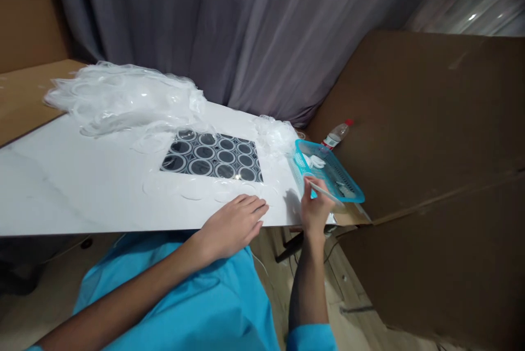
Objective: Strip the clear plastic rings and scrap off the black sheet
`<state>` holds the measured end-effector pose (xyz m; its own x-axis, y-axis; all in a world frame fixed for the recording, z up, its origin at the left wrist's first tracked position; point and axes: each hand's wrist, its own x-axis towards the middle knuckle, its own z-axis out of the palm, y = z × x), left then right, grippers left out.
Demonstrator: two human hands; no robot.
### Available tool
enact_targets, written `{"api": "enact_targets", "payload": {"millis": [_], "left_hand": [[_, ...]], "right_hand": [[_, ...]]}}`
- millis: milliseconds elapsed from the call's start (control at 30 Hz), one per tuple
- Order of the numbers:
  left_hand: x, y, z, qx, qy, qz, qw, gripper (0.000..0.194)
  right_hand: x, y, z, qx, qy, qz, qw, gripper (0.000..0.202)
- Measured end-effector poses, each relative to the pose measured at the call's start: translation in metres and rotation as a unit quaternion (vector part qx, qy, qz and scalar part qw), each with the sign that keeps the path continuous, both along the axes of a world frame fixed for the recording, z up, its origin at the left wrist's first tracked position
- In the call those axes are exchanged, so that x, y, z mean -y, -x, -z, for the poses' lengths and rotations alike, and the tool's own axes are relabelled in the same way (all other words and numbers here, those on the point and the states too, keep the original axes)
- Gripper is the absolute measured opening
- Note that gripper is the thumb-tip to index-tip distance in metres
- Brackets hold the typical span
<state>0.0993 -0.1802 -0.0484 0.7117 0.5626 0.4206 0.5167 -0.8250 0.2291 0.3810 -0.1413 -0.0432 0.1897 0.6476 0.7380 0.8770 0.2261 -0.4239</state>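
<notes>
My left hand (235, 224) lies palm down on the front edge of the white table (102, 192), its fingers stretched out and holding nothing. My right hand (315, 209) is closed around a slim white stick (326, 193), like a pen or tweezers; its exact kind is unclear. That hand is beside the near left corner of a blue plastic basket (353, 181), which has small white pieces (315, 162) inside. Left of it lies a dark sheet (213, 157) patterned with pale rings. Thin clear rounds (191, 197) lie between the sheet and my left hand.
A large heap of clear, white-rimmed plastic pieces (135, 97) covers the back left of the table. A smaller heap (276, 135) is behind the basket. A red-capped bottle (337, 135) leans by a cardboard panel (443, 121). Grey curtains (213, 28) hang behind.
</notes>
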Motion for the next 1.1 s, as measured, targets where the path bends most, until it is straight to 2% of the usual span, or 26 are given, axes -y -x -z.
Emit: {"api": "enact_targets", "payload": {"millis": [67, 100, 200, 333, 433, 533, 600, 700, 767, 900, 1000, 1100], "left_hand": [[0.001, 0.0, -0.002, -0.004, -0.008, -0.003, 1.0, 0.032], [0.001, 0.001, -0.003, -0.002, -0.011, -0.001, 1.0, 0.031], [0.004, 0.004, -0.008, 0.019, -0.012, 0.021, 1.0, 0.029], [0.01, 0.021, -0.013, 0.081, 0.006, 0.031, 0.996, 0.025], [0.012, 0.05, -0.012, 0.111, -0.009, 0.004, 0.994, 0.026], [0.014, 0.091, -0.008, 0.11, -0.041, -0.043, 0.992, 0.031], [0.016, 0.116, -0.005, 0.11, -0.053, -0.075, 0.99, 0.033], [0.022, 0.138, 0.0, 0.132, -0.061, -0.111, 0.983, 0.033], [0.028, 0.137, 0.003, 0.138, -0.065, -0.118, 0.981, 0.033], [0.036, 0.114, 0.007, 0.102, -0.061, -0.107, 0.987, 0.035], [0.038, 0.1, 0.008, 0.057, -0.059, -0.111, 0.99, 0.038], [0.037, 0.095, 0.009, 0.026, -0.062, -0.12, 0.99, 0.04]], "right_hand": [[-0.002, -0.001, 0.006, 0.041, 0.081, -0.017, 0.996, 0.046], [-0.002, -0.001, 0.009, 0.047, 0.098, -0.01, 0.994, 0.048], [-0.001, 0.002, 0.018, 0.024, 0.074, 0.01, 0.997, 0.049], [0.0, 0.005, 0.019, 0.013, 0.075, -0.043, 0.996, 0.045], [-0.002, 0.002, 0.016, -0.006, 0.092, -0.071, 0.993, 0.043], [-0.005, -0.002, 0.016, -0.03, 0.087, -0.055, 0.994, 0.039], [-0.007, -0.004, 0.017, -0.03, 0.096, -0.074, 0.992, 0.037], [-0.01, -0.002, 0.017, -0.006, 0.091, -0.098, 0.991, 0.036], [-0.013, 0.004, 0.014, 0.009, 0.076, -0.095, 0.993, 0.035], [-0.014, 0.029, 0.0, 0.015, 0.077, -0.13, 0.988, 0.029], [-0.005, 0.063, -0.014, -0.014, 0.092, -0.202, 0.975, 0.021], [0.01, 0.103, -0.024, -0.084, 0.159, -0.312, 0.933, 0.018]]}}
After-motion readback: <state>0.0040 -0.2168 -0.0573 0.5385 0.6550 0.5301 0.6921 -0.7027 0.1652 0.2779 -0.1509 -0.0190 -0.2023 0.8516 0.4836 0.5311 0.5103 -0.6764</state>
